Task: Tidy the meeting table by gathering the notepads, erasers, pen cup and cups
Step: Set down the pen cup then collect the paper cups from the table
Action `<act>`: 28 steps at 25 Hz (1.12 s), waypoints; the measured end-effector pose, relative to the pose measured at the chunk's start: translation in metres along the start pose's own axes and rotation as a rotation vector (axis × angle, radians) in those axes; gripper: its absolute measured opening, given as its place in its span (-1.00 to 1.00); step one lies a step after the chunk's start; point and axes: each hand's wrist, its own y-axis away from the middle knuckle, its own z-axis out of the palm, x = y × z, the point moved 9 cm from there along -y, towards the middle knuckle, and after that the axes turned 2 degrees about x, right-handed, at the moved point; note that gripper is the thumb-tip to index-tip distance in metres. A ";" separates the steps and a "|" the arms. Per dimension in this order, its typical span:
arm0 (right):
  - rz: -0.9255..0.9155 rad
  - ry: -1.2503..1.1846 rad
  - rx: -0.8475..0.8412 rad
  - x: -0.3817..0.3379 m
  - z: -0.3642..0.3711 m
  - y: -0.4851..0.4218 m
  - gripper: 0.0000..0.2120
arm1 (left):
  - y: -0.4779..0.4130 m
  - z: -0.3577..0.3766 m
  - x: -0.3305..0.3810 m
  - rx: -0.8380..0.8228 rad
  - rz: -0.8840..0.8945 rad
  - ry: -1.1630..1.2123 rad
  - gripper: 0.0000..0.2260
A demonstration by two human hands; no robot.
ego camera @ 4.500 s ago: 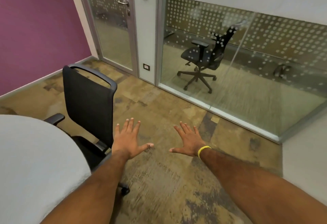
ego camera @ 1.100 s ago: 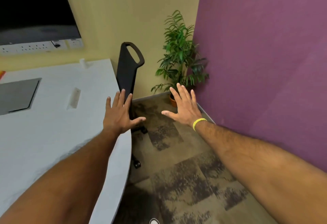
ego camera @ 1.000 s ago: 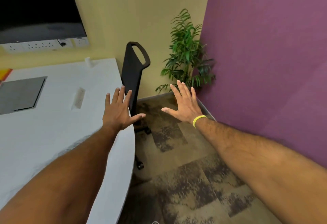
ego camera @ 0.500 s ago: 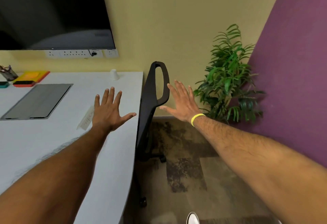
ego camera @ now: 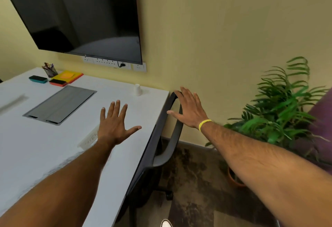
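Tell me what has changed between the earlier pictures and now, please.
The view swung left, onto the table; the pen cup, teal eraser, red eraser, notepads and white cup came into sight. The right hand now overlaps the top of the chair; touch is unclear. It and the left hand stayed spread, holding nothing.

A dark screen (ego camera: 80, 15) hangs on the yellow wall (ego camera: 215, 29), with a white socket strip (ego camera: 107, 63) just under its lower edge and a black plug (ego camera: 122, 64) in it. Below lies a flat grey panel (ego camera: 61, 103), and near it a blurred white label (ego camera: 89, 138). A black chair (ego camera: 177, 133) stands on mottled carpet (ego camera: 197, 199). A leafy plant (ego camera: 280, 112) in an orange pot (ego camera: 233, 180) fills the corner by the purple wall (ego camera: 323, 104).
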 end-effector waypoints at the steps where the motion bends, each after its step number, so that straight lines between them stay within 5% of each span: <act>1: -0.014 -0.009 -0.004 0.007 0.005 -0.019 -0.14 | -0.016 0.010 -0.003 0.000 -0.020 0.014 -0.01; 13: -0.268 -0.019 -0.141 0.032 0.094 -0.229 -0.13 | -0.142 0.107 -0.024 -0.084 -0.279 0.110 0.00; 20: -0.467 -0.057 -0.304 0.000 0.227 -0.343 -0.08 | -0.139 0.153 -0.103 -0.117 -0.555 0.046 0.01; 28: -0.484 -0.146 -0.436 -0.014 0.363 -0.454 -0.05 | -0.151 0.207 -0.102 -0.218 -0.766 0.025 -0.02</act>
